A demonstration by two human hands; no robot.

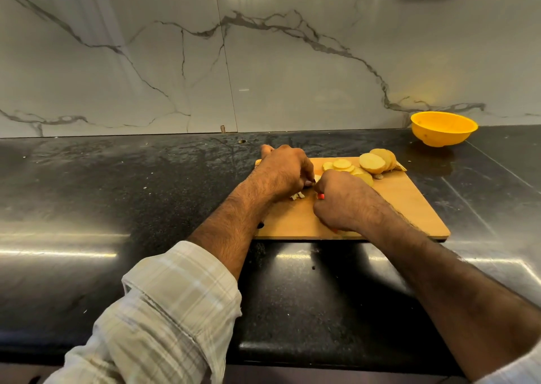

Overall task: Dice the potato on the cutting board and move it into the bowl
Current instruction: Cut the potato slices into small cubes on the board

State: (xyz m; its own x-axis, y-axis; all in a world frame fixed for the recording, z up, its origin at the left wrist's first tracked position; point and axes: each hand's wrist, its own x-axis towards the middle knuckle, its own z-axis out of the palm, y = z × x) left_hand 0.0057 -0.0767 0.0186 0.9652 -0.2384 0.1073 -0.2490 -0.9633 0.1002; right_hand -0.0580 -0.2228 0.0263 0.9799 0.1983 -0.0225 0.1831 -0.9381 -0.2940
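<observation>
A wooden cutting board [409,205] lies on the black counter. Round potato slices [371,162] lie stacked and fanned along its far edge. My left hand [282,173] sits curled over the board's far left part, fingers bent down on a pale potato piece that is mostly hidden. A few small cut bits [297,196] show below it. My right hand [339,200] grips a knife with a red handle [321,196]; the blade is hidden between the two hands. The yellow bowl [443,127] stands at the far right by the wall.
The black stone counter [131,196] runs left and right, with its front edge near my sleeves. A marble backsplash [263,62] rises right behind it. The bowl stands about a hand's width beyond the board's far right corner.
</observation>
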